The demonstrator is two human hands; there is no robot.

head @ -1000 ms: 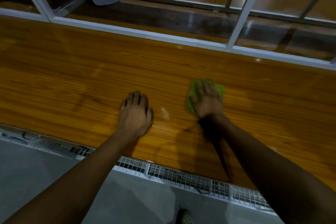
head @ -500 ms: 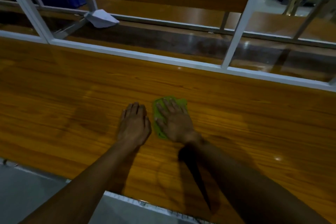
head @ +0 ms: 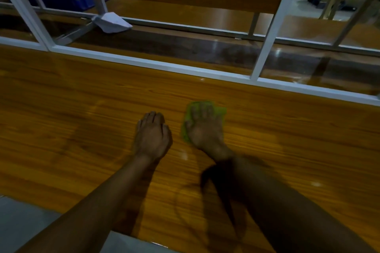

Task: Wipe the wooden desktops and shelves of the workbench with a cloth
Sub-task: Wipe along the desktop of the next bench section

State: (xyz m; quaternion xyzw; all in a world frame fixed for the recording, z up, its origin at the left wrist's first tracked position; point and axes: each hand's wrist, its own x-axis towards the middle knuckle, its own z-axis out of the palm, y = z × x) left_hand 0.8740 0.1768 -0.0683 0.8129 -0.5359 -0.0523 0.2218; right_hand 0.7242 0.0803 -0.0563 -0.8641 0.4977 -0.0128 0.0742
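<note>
- Cloth [head: 220, 111] is being pressed under the right hand [head: 205, 129], fingers straight, on the tabletop [head: 82, 109].
- Left hand [head: 152, 135] is being rested flat, empty, just beside it.
- Patches may be missed if the cloth is being bunched beneath the palm.

I see a glossy orange-brown wood-grain desktop [head: 72, 109] filling most of my view, its far edge bounded by a white metal frame rail [head: 144, 61]; a small green cloth [head: 221, 111] lies on it right of centre, under the flat right hand [head: 205, 131]; the left hand [head: 153, 137] rests palm-down on the wood just beside it; beyond the rail, a darker second wooden desktop [head: 185, 47] carries a white folded sheet [head: 112, 22], paper or cloth I cannot tell.
</note>
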